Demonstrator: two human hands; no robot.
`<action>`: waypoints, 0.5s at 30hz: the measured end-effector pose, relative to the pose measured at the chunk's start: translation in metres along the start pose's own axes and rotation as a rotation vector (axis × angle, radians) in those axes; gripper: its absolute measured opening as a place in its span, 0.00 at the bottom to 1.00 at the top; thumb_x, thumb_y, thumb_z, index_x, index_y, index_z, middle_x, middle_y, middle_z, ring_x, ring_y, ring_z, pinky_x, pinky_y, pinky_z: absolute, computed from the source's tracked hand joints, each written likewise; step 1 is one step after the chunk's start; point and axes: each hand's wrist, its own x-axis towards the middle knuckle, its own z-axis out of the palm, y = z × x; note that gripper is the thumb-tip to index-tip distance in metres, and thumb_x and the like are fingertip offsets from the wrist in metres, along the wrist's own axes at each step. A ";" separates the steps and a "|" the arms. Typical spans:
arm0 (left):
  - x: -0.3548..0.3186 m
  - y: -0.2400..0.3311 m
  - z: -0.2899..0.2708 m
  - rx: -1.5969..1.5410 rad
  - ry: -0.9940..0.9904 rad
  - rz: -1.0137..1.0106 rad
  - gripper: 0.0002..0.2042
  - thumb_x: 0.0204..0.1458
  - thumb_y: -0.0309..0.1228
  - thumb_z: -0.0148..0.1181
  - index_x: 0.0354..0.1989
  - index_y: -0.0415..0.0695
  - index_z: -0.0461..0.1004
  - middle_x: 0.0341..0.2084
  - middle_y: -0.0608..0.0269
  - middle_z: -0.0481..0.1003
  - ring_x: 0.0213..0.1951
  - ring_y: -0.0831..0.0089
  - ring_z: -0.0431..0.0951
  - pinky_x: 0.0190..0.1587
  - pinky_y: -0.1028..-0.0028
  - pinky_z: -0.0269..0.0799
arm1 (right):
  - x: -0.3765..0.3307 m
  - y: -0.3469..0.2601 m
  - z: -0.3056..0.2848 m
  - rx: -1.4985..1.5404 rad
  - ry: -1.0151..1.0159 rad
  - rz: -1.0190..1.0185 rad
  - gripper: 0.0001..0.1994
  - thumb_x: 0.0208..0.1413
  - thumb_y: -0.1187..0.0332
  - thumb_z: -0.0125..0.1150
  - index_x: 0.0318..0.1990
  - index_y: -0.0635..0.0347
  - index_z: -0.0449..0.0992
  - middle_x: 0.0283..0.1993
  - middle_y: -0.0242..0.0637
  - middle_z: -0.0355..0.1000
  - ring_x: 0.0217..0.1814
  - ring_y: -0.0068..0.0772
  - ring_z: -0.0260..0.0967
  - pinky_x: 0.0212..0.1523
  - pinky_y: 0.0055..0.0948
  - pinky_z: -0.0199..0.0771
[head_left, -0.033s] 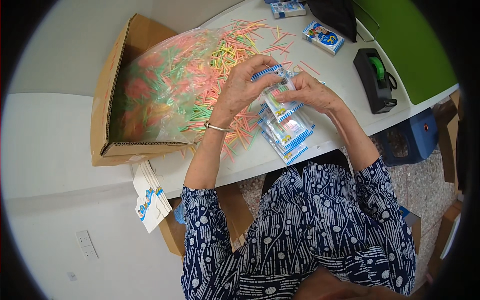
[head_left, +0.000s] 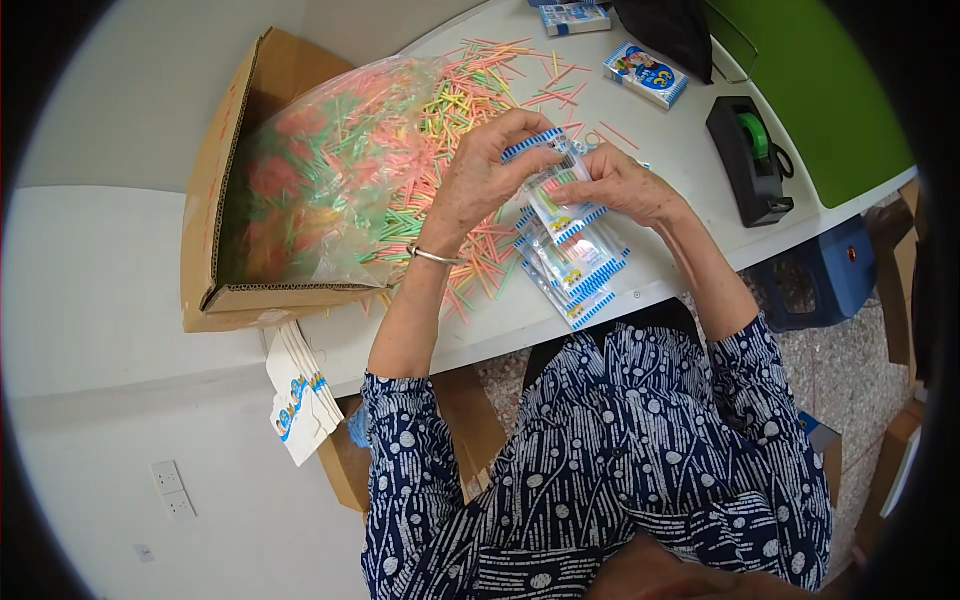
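Note:
Both hands hold one small clear packet [head_left: 548, 172] with blue-and-white striped ends above the white table [head_left: 690, 230]. My left hand [head_left: 487, 178] grips its upper left end; a silver bangle circles that wrist. My right hand [head_left: 618, 185] pinches the packet's right side. Just below the hands lies a stack of similar filled packets [head_left: 572, 262]. Thin pink, green and yellow sticks [head_left: 470, 100] are strewn over the table to the left and behind the hands.
An open cardboard box [head_left: 235, 170] at the left holds a clear bag of coloured sticks [head_left: 320, 180]. A black tape dispenser [head_left: 748, 160] stands at the right. Small printed boxes [head_left: 646, 73] lie at the back. Flat white packets [head_left: 300, 395] hang under the table's edge.

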 end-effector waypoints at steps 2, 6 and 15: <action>-0.002 -0.002 -0.001 -0.002 0.009 -0.039 0.13 0.49 0.28 0.63 0.41 0.38 0.73 0.35 0.59 0.77 0.40 0.71 0.78 0.42 0.73 0.73 | -0.004 -0.002 -0.003 -0.021 -0.002 0.002 0.14 0.47 0.63 0.70 0.34 0.66 0.80 0.29 0.29 0.75 0.29 0.13 0.66 0.28 0.17 0.61; -0.023 -0.003 0.008 -0.084 -0.071 -0.153 0.13 0.51 0.27 0.62 0.44 0.36 0.72 0.37 0.64 0.77 0.39 0.80 0.75 0.41 0.77 0.72 | -0.012 -0.001 -0.026 -0.224 0.309 -0.151 0.20 0.49 0.62 0.66 0.44 0.68 0.76 0.38 0.36 0.75 0.37 0.24 0.69 0.37 0.27 0.67; -0.045 -0.019 0.023 0.669 -0.031 -0.005 0.25 0.44 0.40 0.66 0.47 0.36 0.70 0.42 0.49 0.71 0.46 0.55 0.71 0.50 0.62 0.66 | -0.011 0.050 -0.029 -0.938 0.599 -0.311 0.12 0.49 0.63 0.63 0.37 0.60 0.77 0.39 0.38 0.68 0.49 0.39 0.62 0.50 0.38 0.60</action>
